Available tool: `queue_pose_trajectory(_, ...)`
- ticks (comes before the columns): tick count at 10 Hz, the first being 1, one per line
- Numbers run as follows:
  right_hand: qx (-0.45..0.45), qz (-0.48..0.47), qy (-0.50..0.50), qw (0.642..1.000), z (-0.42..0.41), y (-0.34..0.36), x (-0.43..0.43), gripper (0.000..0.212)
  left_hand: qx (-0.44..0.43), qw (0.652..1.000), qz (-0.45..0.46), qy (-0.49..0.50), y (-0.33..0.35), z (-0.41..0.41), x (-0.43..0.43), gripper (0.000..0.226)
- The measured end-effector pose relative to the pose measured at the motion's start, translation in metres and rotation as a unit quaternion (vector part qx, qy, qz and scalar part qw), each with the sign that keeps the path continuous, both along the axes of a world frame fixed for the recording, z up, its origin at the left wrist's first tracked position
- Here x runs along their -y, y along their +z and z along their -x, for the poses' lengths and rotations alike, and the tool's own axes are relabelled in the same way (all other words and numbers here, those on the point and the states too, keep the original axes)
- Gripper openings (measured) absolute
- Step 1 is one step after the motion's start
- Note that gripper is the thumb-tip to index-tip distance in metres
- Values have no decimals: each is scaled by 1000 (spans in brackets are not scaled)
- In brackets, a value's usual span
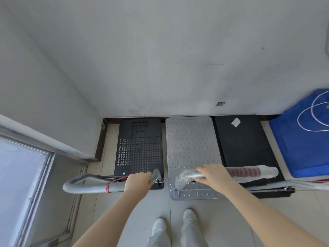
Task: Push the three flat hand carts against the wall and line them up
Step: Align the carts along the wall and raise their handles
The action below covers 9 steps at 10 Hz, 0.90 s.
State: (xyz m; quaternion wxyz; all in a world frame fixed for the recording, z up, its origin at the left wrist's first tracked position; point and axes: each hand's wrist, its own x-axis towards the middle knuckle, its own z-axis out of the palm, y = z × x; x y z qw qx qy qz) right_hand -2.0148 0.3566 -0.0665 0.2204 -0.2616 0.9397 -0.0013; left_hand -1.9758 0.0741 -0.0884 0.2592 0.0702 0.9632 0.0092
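Note:
Three flat hand carts stand side by side with their far ends at the grey wall (178,59). On the left is a black perforated cart (140,145), in the middle a silver studded cart (190,143), on the right a plain black cart (245,141) with a white sticker. My left hand (138,181) grips the grey handle bar (92,187) of the perforated cart. My right hand (213,173) grips the plastic-wrapped handle (249,171), which has a red and black grip and reaches across the silver and plain black carts.
A blue plastic crate (302,139) with a white cable on top stands at the right, beside the plain black cart. A side wall and a window frame (35,157) close off the left. My feet in white shoes (175,223) stand on the tiled floor behind the carts.

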Motion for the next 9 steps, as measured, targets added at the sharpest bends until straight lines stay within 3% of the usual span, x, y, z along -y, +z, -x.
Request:
queue_pose_trajectory(6, 11, -6, -19, 1000, 4, 1, 9, 34, -5, 1000, -9, -1, -3, -1, 19, 29)
queue_pose_trajectory(8, 38, -9, -50, 998, 3, 4, 14, 35, 27, 998, -37, 52, 2, 2, 14, 27)
queue_pose_trajectory(9, 68, 2, -78, 995, 3, 11, 19, 44, 36, 994, -65, 80, 11, 7, 8, 55)
